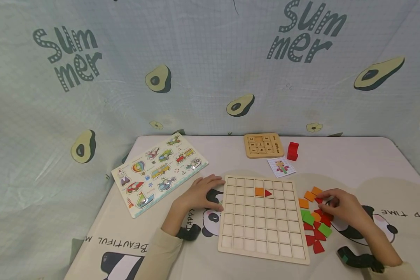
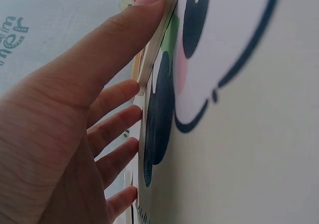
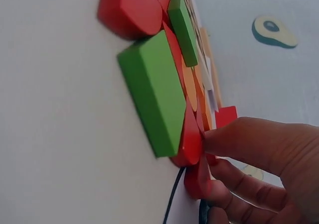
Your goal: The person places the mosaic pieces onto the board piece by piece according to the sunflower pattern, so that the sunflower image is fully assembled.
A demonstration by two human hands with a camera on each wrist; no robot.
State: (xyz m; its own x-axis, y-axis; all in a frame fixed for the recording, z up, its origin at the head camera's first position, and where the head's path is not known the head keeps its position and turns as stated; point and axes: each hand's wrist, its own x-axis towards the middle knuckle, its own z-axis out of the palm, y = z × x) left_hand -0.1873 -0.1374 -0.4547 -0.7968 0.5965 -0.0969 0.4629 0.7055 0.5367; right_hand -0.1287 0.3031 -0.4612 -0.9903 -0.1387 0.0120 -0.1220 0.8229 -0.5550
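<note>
The wall cloth [image 1: 203,50] carries "SUMMER" twice; the table cover [image 1: 182,256] shows "BEAUTIFUL" and "TIME" upside down. One wooden number puzzle [image 1: 264,145] at the back holds eight tiles, digits 1 to 8, beside one red block [image 1: 293,151] and one flower pattern card [image 1: 281,167]. One vehicle puzzle board [image 1: 160,173] lies at left.

The person's left hand [image 1: 200,194] is spread wide, its thumb touching the left edge of the wooden grid board [image 1: 262,236], which lies mid-table. On it sit one orange square [image 1: 259,191] and one red triangle [image 1: 268,193], side by side. Right of the board lie three loose orange squares [image 1: 303,203], one rounded orange piece [image 1: 315,216], green pieces [image 1: 324,230] and overlapping red pieces [image 1: 318,247]. The right hand [image 1: 344,208] is narrowed at the red ones; whether it pinches one cannot be told.
</note>
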